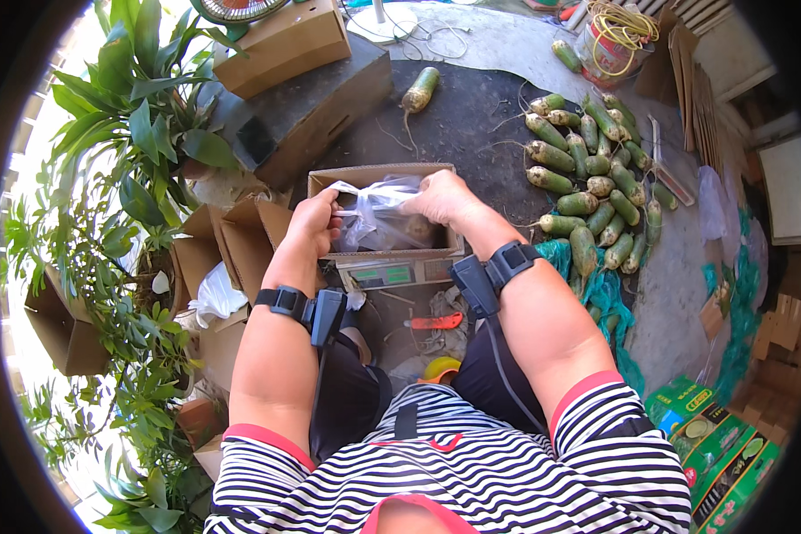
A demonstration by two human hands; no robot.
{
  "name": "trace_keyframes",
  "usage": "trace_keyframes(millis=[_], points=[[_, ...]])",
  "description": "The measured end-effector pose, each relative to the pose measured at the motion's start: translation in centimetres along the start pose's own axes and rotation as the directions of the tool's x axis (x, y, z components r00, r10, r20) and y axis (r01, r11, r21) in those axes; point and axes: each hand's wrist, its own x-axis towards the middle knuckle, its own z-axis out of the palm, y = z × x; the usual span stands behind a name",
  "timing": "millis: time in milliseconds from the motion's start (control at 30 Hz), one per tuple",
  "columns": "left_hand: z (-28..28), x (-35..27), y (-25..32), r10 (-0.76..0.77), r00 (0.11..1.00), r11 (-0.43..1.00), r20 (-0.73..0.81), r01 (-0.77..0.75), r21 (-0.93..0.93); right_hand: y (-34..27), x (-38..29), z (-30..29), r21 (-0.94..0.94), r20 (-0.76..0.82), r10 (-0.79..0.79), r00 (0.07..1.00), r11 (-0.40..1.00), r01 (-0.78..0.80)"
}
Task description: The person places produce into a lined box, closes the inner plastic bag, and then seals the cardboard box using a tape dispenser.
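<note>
An open cardboard box (380, 175) stands on a digital scale (386, 275) in front of me. Inside it lies a clear plastic bag (374, 223) whose whitish ends are tied in a knot at the top. My left hand (315, 220), at the box's left side, pinches one end of the bag. My right hand (444, 200) grips the bag's other end at the box's right side. Through the plastic the contents show only dimly; they cannot be told for sure.
Many green radishes (577, 203) lie piled at the right; a single radish (420, 90) lies beyond the box. Empty cardboard boxes (203, 247) and leafy plants (140, 127) are at the left. A red-handled knife or cutter (437, 322) lies between my legs. Green netting (614, 300) is near my right arm.
</note>
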Motion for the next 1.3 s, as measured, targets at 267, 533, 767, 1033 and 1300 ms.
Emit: trace_keyframes(millis=[267,533,767,1033,1300], points=[[2.2,4.2,-2.1,-0.234,0.972,0.512,0.020,0.141,-0.847,-1.0,1.5,4.3,0.917,0.330,0.115,0.937,-0.277,-0.288],[3.6,6.8,-4.4,-0.369,0.885,0.537,-0.285,-0.048,-0.842,1.7,3.6,8.0,0.995,-0.005,0.567,0.823,-0.080,0.061],[0.3,0.2,0.8,0.125,0.992,0.980,0.001,-0.124,0.156,-0.3,0.0,3.5,0.880,0.043,0.326,0.944,0.434,-0.190],[0.3,-0.2,0.2,0.153,0.953,0.544,0.261,0.139,-0.827,-0.8,-1.2,1.1,0.990,0.081,-0.032,0.996,0.119,-0.077],[4.0,-3.6,0.9,0.334,0.836,0.941,0.435,-0.269,-0.205,-5.5,-4.1,1.9,0.703,0.156,-0.096,0.983,0.710,-0.043]])
